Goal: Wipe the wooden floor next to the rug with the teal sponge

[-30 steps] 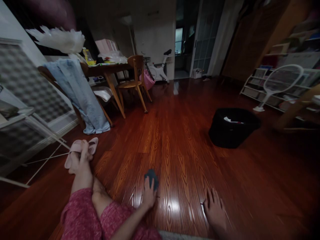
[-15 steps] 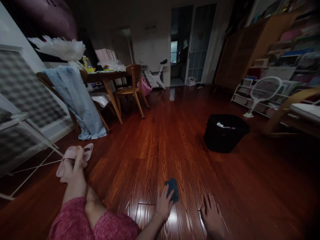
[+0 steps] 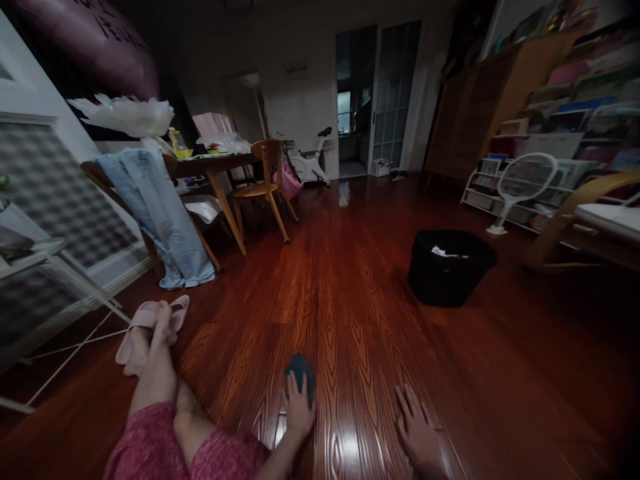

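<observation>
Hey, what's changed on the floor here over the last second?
The left hand slid the dark cloth rightward across the wooden floor toward the right hand, then back left, pressing on it throughout. The right hand stayed flat on the floor; the black bin and pink slipper did not move.

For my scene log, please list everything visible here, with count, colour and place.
cloth: one, dark teal, on the floor, near centre
bin: one, black, on the floor, right of centre
slippers: two, pink, on the floor, left
table: one, brown wood, far left
jeans: one pair, light blue, hanging beside the table
chair: one, light wood, beside the table
exercise bike: one, white, far wall
racket: one, white, upright, far right
left hand: one, on the cloth
right hand: one, flat on the floor
</observation>
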Demonstrator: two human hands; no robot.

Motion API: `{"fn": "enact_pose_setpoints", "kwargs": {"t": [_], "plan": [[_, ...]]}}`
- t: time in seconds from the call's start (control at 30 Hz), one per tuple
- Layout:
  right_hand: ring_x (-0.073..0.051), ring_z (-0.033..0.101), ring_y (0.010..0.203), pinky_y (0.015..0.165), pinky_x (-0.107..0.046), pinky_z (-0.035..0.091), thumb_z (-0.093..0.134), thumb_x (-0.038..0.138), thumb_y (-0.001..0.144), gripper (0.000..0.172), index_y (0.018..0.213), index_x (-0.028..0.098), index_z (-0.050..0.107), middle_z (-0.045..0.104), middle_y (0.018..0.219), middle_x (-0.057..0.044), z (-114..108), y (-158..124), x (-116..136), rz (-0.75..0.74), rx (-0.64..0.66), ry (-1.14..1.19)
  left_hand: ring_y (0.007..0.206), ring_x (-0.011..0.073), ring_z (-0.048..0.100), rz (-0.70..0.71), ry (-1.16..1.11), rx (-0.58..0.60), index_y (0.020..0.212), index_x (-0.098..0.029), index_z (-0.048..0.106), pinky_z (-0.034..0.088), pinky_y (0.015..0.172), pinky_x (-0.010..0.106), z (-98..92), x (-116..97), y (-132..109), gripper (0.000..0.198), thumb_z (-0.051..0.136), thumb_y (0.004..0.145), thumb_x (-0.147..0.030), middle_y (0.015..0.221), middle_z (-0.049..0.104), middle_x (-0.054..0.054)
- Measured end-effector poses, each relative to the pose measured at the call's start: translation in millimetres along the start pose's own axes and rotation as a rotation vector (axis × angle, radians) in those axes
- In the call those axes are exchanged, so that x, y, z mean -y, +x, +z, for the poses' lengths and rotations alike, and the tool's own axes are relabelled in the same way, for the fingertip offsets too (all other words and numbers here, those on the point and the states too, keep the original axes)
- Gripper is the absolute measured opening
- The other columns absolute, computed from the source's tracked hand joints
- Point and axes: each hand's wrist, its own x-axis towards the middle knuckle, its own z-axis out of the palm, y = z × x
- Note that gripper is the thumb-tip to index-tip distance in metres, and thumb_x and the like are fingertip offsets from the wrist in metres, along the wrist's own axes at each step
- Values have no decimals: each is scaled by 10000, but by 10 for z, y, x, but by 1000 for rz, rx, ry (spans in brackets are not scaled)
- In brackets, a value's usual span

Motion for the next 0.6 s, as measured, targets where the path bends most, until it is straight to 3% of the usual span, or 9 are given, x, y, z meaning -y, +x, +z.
{"fn": "enact_pose_setpoints", "kwargs": {"t": [0.1, 0.17, 0.27, 0.33, 0.43, 0.53, 0.6], "plan": [[-232, 351, 1474, 1214, -488, 259, 315, 276, 894, 626, 1495, 194, 468, 434, 1574, -78, 26, 3, -7, -5, 14, 5, 1542, 324, -18, 397, -145, 192, 1578, -249, 262, 104, 1244, 549, 148, -445, -270, 728, 494, 909, -417, 1682, 12, 93], [-236, 345, 1477, 1212, -492, 258, 328, 286, 893, 629, 1502, 201, 457, 438, 1571, -82, 58, 10, -8, 2, 14, 8, 1545, 335, -3, 631, -225, 313, 1576, -290, 262, 118, 1235, 580, 218, -671, -451, 790, 559, 867, -471, 1685, -21, 80], [-240, 347, 1475, 1207, -502, 261, 326, 290, 900, 629, 1516, 226, 434, 446, 1566, -80, 89, 23, 1, 23, 4, 14, 1546, 340, 83, 811, -287, 421, 1553, -362, 303, 123, 1215, 642, 222, -842, -617, 760, 576, 861, -514, 1689, 18, 66], [-237, 355, 1470, 1206, -501, 260, 325, 286, 901, 627, 1517, 231, 430, 448, 1565, -79, 82, 31, 9, 23, -3, 15, 1544, 317, 133, 846, -299, 427, 1525, -396, 357, 97, 1223, 636, 148, -836, -609, 686, 556, 882, -531, 1690, 89, 44], [-229, 361, 1466, 1202, -485, 269, 321, 272, 898, 621, 1504, 220, 450, 451, 1563, -80, 43, 39, 14, 15, -12, 8, 1540, 292, 169, 718, -266, 355, 1499, -395, 408, 27, 1236, 612, -42, -652, -426, 625, 555, 898, -490, 1682, 159, 26], [-230, 370, 1460, 1194, -479, 283, 312, 266, 896, 615, 1485, 208, 477, 458, 1557, -86, 4, 44, 9, 15, -7, 1, 1538, 275, 179, 372, -164, 225, 1496, -355, 426, -14, 1235, 602, -257, -264, -155, 616, 556, 894, -344, 1676, 191, 40], [-233, 361, 1464, 1197, -482, 277, 317, 274, 894, 620, 1492, 213, 467, 462, 1553, -85, -13, 45, 4, 17, 7, 1, 1534, 259, 200, 62, -94, 174, 1510, -337, 401, 59, 1233, 609, -371, 79, -5, 631, 512, 896, -238, 1675, 196, 57]]}}
